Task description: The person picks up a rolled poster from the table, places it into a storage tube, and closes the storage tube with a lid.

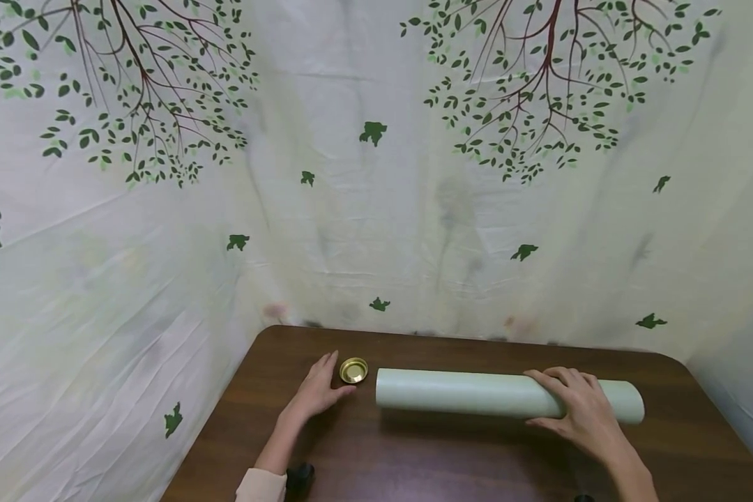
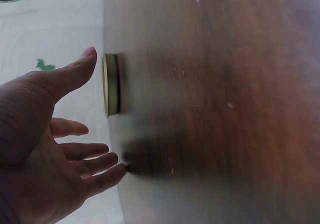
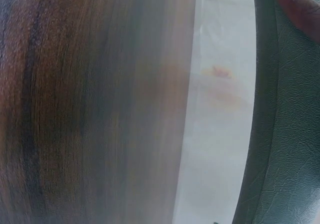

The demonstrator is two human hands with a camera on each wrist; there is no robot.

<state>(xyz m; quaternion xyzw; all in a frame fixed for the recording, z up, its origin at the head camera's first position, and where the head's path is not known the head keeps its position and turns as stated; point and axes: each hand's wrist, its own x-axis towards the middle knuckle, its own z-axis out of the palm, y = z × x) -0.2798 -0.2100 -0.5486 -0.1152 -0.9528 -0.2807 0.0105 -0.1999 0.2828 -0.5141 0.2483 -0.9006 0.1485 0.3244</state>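
A long pale green cylindrical tube (image 1: pixel 458 394) lies crosswise in the head view, seemingly raised off the wood, with a shadow below it. My right hand (image 1: pixel 580 411) grips it near its right end, fingers over the top and thumb on the near side. In the right wrist view the tube (image 3: pixel 287 124) fills the right edge and one fingertip shows. Left of the tube sits a small round gold lid (image 1: pixel 354 371), its rim upward. Beside it is my left hand (image 1: pixel 316 390), fingers extended and thumb apart. The left wrist view shows the lid (image 2: pixel 112 84) just beyond the thumb tip, apparently untouched.
The brown wooden table (image 1: pixel 427 467) has rounded far corners. Behind it hangs a pale cloth backdrop (image 1: pixel 351 265) with printed branches and green leaves. A small dark object (image 1: pixel 300 480) shows by the left sleeve (image 1: pixel 261 485).
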